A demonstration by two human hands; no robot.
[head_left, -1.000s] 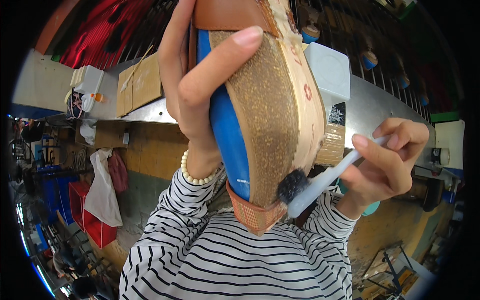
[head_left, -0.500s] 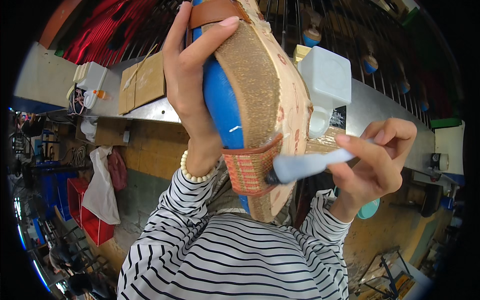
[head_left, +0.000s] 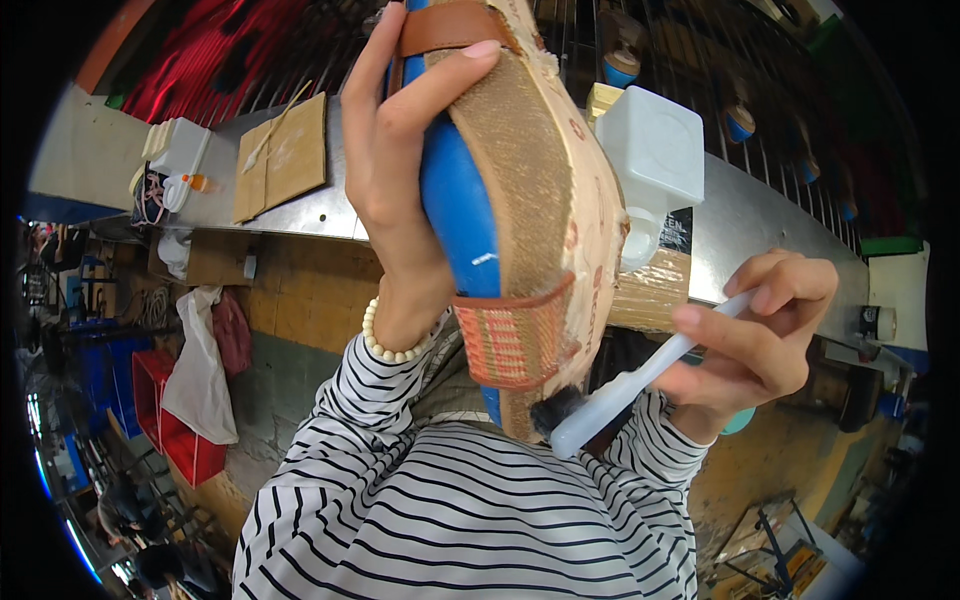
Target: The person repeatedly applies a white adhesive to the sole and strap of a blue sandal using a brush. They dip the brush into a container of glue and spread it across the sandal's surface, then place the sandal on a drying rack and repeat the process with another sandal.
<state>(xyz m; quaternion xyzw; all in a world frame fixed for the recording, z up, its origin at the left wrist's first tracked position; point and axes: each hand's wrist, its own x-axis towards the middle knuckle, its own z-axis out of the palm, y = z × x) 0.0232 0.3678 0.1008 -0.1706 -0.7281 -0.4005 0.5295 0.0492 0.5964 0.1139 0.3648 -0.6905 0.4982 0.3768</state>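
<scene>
Tan-and-blue strapped shoe [head_left: 527, 200]: up in L hand [head_left: 395, 185], gripped by its far half, pale sole [head_left: 592, 215] turned R. R hand [head_left: 765, 335] pinches slim white plastic brush [head_left: 640, 385], black bristles [head_left: 560, 408] at shoe's near end. Step now: prob. brushing sole edge; next stroke calls for steady L grip, bristles clear of red woven strap [head_left: 515, 337]. Beyond, btwn hands: boxy white plastic container [head_left: 650, 150] on silvery metal tabletop [head_left: 770, 215].

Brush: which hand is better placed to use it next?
Probably the right hand: it already holds the brush, with black bristles at the shoe. The left hand supports the shoe.
</scene>
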